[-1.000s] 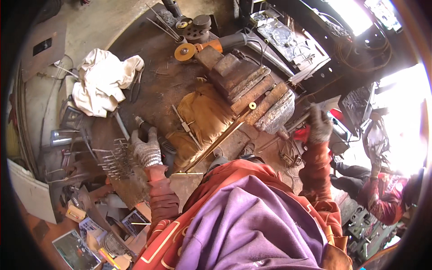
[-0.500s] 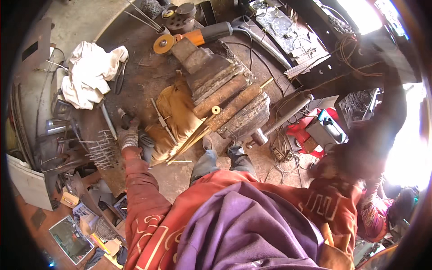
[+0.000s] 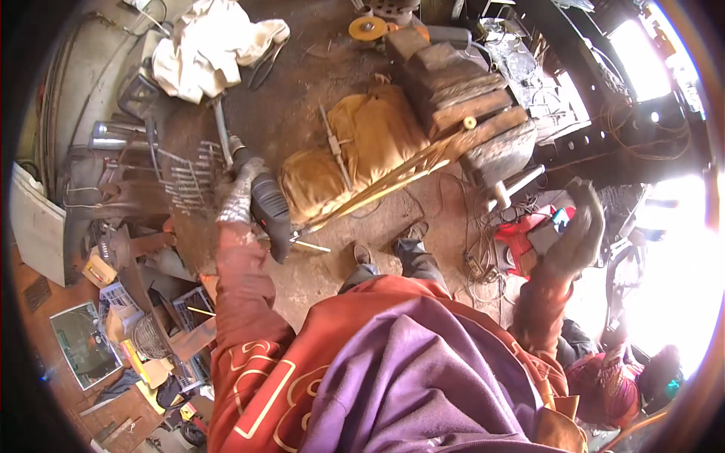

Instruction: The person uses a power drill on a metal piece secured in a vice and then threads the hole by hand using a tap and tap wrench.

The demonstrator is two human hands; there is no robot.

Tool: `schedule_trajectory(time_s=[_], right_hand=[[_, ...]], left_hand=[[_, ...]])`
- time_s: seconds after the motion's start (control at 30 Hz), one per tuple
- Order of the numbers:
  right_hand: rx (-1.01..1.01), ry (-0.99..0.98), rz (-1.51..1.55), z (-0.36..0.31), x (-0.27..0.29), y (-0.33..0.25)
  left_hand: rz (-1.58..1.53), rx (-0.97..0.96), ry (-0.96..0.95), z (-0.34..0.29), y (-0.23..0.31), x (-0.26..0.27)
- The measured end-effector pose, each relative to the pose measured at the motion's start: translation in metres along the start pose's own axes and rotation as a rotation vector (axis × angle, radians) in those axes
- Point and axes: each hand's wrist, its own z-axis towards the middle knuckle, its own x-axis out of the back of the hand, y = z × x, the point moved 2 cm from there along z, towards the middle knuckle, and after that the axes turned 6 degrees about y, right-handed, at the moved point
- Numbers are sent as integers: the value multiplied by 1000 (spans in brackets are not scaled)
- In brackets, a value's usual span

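The right hand [image 3: 583, 226], a blur high at 2 o'clock half a second ago, is now lower, at 3 o'clock beyond the red box [image 3: 507, 240], fingers extended around nothing visible. The left hand [image 3: 240, 192] stays at 9 o'clock, closed around the front of the drill [image 3: 272, 204], whose body now shows more fully at the bench [image 3: 291, 79] edge, beside the tan pad [image 3: 377, 124]. So the drill seems steadied one-handed, the right hand free.
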Motion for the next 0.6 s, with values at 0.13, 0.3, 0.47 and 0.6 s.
schedule_trajectory(time_s=[0.13, 0.3, 0.47, 0.6], right_hand=[[-24, -399, 85, -86, -38, -87], [-40, -967, 55, -171, -134, -137], [-230, -700, 170, -182, -142, -164], [-285, -505, 212, -116, -92, -185]], left_hand=[[-380, 117, -59, -49, -29, 52], [-931, 222, -246, -119, -22, 42], [-1268, 104, -373, -178, 6, 18], [-737, -229, -702, -173, 30, 28]])
